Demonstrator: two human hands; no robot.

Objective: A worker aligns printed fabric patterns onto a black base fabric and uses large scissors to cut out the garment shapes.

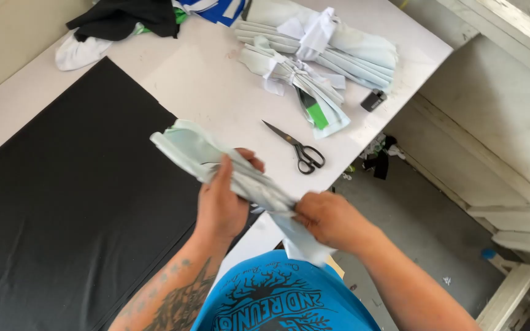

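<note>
gripping pale fabric bundle [216, 160] w/ both hands, left [221, 202] & right [329, 219] fingers clenched, near table edge [351, 162].

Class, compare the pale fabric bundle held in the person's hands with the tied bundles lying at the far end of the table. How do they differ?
The held bundle is gripped by the left hand and right hand, raised off the table; the tied bundles rest on it untouched. The held bundle shows no tie; the tied bundles are bound with white strips. The held bundle is thinner; the tied bundles are bulkier. Both are pale greenish, folded lengthwise.
</note>
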